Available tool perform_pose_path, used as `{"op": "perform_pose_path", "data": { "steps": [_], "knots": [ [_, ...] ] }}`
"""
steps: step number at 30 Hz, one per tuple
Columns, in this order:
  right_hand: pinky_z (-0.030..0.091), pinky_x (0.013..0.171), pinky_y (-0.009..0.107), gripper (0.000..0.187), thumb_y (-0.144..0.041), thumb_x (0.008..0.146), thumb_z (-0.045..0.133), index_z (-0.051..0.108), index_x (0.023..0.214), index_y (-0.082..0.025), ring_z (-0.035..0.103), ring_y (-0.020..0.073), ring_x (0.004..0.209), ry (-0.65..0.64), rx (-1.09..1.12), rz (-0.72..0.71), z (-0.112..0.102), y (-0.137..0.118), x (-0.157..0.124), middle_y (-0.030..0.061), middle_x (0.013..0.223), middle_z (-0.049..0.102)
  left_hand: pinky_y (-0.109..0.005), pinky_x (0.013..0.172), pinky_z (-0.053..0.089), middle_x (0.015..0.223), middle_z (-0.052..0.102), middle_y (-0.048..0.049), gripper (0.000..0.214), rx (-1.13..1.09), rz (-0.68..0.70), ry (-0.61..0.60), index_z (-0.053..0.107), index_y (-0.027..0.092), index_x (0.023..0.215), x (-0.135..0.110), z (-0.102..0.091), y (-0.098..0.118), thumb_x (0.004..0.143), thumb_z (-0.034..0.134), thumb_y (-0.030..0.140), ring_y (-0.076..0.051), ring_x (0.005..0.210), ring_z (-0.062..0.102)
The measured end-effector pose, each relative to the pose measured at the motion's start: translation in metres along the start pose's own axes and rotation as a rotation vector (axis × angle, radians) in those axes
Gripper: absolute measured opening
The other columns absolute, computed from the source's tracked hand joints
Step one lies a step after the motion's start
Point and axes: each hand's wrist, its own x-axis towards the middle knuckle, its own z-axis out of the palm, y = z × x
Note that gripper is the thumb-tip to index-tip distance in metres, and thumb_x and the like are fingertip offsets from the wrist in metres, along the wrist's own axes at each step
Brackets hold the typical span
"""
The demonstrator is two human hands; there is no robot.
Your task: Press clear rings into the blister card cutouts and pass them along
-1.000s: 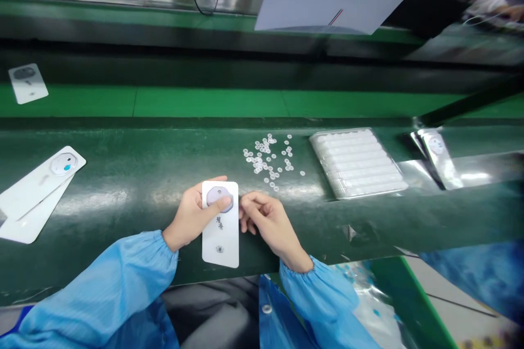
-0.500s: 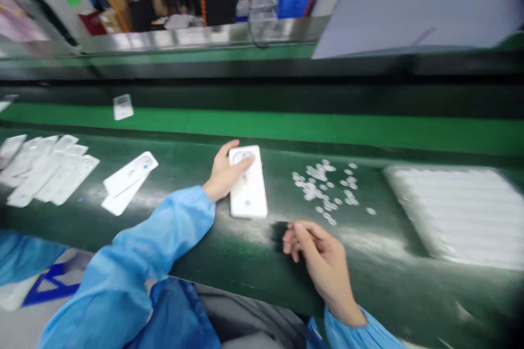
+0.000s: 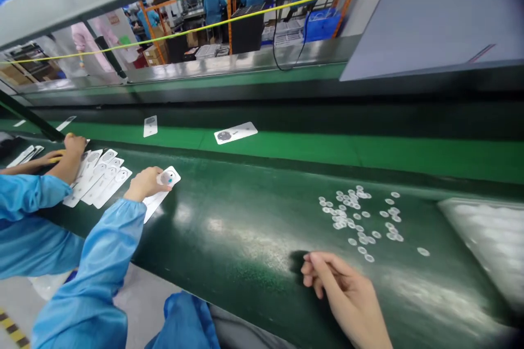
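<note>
My left hand (image 3: 144, 183) reaches far to the left and closes on a white card (image 3: 161, 192) that lies on another one; its thumb sits by the round clear piece (image 3: 167, 177) on the card's end. My right hand (image 3: 341, 292) rests on the dark green bench (image 3: 245, 229) with its fingers curled together; anything inside them is hidden. A scatter of small white rings (image 3: 356, 218) lies just beyond it. Another white card (image 3: 235, 132) lies on the bright green belt (image 3: 368, 150) behind.
At the left a co-worker's hand (image 3: 69, 155) in a blue sleeve rests over a fan of white cards (image 3: 100, 177). A further card (image 3: 150, 126) lies on the belt. A blurred clear tray (image 3: 487, 240) sits at the right. People in blue work far behind.
My left hand put its card down on the belt and moved left onto another card. My right hand drew back from the card and rests low. The view swung left.
</note>
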Motion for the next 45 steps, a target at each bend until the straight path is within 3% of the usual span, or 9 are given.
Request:
{"op": "perform_pose_path", "data": {
  "steps": [4,7,11,17,22,26,30,40,45],
  "knots": [
    [0.052,0.042,0.025,0.047,-0.064,0.088,0.068,0.075,0.081,-0.019,0.062,0.0177,0.051,-0.012,-0.056,-0.018,0.001,-0.001,0.000,0.0086,0.068,0.071,-0.040,0.085,0.051,0.108,0.076,-0.0155,0.045,-0.050,-0.009,0.057,0.068,0.017,0.099,-0.006,-0.003,-0.016,0.067,0.087,0.042,-0.038,0.105,0.069],
    [0.057,0.050,0.026,0.046,-0.064,0.089,0.068,0.078,0.086,-0.019,0.070,0.0211,0.061,-0.062,-0.075,-0.037,0.013,-0.007,0.002,0.0118,0.076,0.076,-0.036,0.084,0.054,0.114,0.076,-0.0137,0.045,-0.294,0.107,0.053,0.067,0.016,0.106,-0.022,0.004,0.015,0.080,0.077,0.051,-0.032,0.106,0.070],
    [0.061,0.062,0.030,0.053,-0.065,0.088,0.068,0.076,0.111,-0.018,0.074,0.0255,0.083,-0.214,0.036,-0.008,0.048,-0.025,0.005,0.0143,0.097,0.078,-0.037,0.075,0.059,0.105,0.078,-0.0140,0.054,-1.119,0.215,-0.337,0.067,0.014,0.109,-0.070,0.060,0.095,0.076,0.083,0.054,-0.029,0.090,0.076],
    [0.042,0.047,0.024,0.056,-0.068,0.092,0.060,0.068,0.078,-0.015,0.054,0.0137,0.051,-0.198,0.138,0.054,0.063,-0.032,0.005,0.0017,0.060,0.062,-0.036,0.091,0.058,0.121,0.077,-0.0162,0.045,-1.594,0.067,-0.733,0.075,0.014,0.112,-0.121,0.135,0.169,0.072,0.090,0.029,-0.032,0.115,0.072],
    [0.052,0.054,0.026,0.044,-0.055,0.101,0.055,0.073,0.092,-0.016,0.066,0.0177,0.062,-0.044,-0.046,-0.016,0.037,-0.031,-0.008,0.0050,0.075,0.072,-0.039,0.086,0.060,0.118,0.077,-0.0165,0.053,-1.591,0.012,-0.812,0.072,0.015,0.120,-0.116,0.147,0.173,0.070,0.088,0.024,-0.032,0.105,0.075],
    [0.060,0.068,0.030,0.026,-0.032,0.104,0.053,0.073,0.118,-0.021,0.073,0.0212,0.083,0.217,-0.362,-0.344,0.027,-0.037,-0.004,0.0102,0.103,0.077,-0.032,0.076,0.058,0.095,0.080,-0.0098,0.040,-1.455,0.066,-0.758,0.076,0.013,0.110,-0.119,0.160,0.168,0.072,0.083,0.024,-0.025,0.084,0.076],
    [0.062,0.079,0.033,0.034,-0.017,0.105,0.046,0.071,0.127,-0.025,0.073,0.0226,0.097,0.082,-0.656,-0.576,0.028,-0.035,0.009,0.0100,0.111,0.074,-0.023,0.062,0.050,0.076,0.074,-0.0027,0.020,-1.352,0.150,-0.734,0.077,0.012,0.092,-0.122,0.169,0.166,0.078,0.076,0.027,-0.016,0.068,0.067],
    [0.061,0.069,0.029,0.034,-0.013,0.104,0.047,0.071,0.127,-0.022,0.075,0.0198,0.084,0.028,-0.901,-0.637,0.021,-0.029,0.018,0.0090,0.109,0.075,-0.025,0.068,0.051,0.094,0.078,-0.0051,0.045,-1.415,0.091,-0.820,0.078,0.016,0.116,-0.121,0.168,0.164,0.074,0.080,0.033,-0.018,0.077,0.069],
    [0.057,0.068,0.028,0.022,-0.017,0.105,0.052,0.073,0.110,-0.020,0.074,0.0190,0.081,0.070,-0.912,-0.652,0.024,-0.033,0.021,0.0074,0.101,0.077,-0.028,0.075,0.051,0.089,0.079,-0.0049,0.031,-1.444,0.064,-0.821,0.083,0.015,0.097,-0.116,0.175,0.161,0.076,0.067,0.033,-0.022,0.086,0.069]
  ]
}}
